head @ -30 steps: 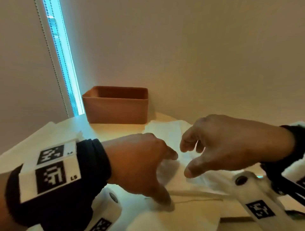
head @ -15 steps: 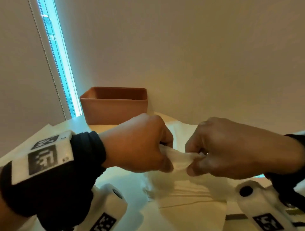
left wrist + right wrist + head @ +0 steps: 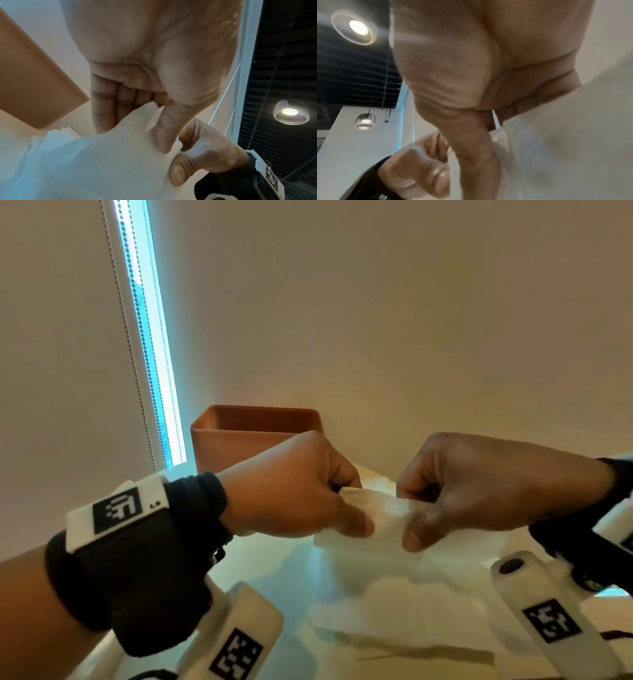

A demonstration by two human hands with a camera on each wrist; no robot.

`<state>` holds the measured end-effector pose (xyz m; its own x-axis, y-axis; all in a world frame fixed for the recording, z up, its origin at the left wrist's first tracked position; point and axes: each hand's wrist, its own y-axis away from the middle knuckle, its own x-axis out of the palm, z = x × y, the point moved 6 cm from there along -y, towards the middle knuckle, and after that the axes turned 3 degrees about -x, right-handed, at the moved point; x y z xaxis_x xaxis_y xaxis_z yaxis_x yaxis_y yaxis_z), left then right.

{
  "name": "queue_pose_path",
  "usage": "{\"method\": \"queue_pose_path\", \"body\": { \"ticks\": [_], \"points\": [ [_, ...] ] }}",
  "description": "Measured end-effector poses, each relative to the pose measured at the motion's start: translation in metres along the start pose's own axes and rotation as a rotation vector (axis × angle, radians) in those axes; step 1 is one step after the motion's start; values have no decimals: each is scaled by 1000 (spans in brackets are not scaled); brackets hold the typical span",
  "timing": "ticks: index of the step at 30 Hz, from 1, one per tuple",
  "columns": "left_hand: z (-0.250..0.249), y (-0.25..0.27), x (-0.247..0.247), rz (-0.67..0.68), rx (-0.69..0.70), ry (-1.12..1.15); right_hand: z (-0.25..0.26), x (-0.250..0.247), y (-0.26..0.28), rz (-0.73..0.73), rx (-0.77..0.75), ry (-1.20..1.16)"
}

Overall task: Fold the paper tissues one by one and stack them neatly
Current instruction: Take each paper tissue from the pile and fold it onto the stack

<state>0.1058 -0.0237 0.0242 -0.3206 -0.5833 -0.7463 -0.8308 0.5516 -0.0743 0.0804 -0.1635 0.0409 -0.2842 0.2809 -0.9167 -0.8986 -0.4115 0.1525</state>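
A white paper tissue (image 3: 387, 518) hangs lifted between both hands in the head view, above the table. My left hand (image 3: 346, 508) pinches its upper edge on the left, thumb in front and fingers behind. My right hand (image 3: 416, 518) pinches the same edge just to the right, close to the left hand. The left wrist view shows the tissue (image 3: 96, 159) under my left hand (image 3: 159, 129), with the right hand (image 3: 185, 162) gripping beside it. In the right wrist view the tissue (image 3: 556, 155) spreads right of my right hand (image 3: 488, 127). More white tissues (image 3: 394, 618) lie flat below.
A brown rectangular bin (image 3: 246, 436) stands at the back by the wall, behind my left hand. A window strip with a bead chain (image 3: 137, 364) runs down at the left. The pale table (image 3: 284, 570) reaches to the wall.
Both hands came together from over the table, took hold of a tissue's edge and lifted it. They have since risen a little higher with it.
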Motion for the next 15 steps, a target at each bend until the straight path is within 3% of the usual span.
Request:
{"method": "queue_pose_path", "body": {
  "ticks": [3,10,15],
  "points": [
    [0,0,4,-7,-10,-8,4,2,-1,54,-42,-111],
    [-2,5,-1,51,-8,97,4,5,-5,32,-91,-205],
    [0,7,-21,-126,-17,207,7,-10,-7,3,-89,-287]
  ]
}}
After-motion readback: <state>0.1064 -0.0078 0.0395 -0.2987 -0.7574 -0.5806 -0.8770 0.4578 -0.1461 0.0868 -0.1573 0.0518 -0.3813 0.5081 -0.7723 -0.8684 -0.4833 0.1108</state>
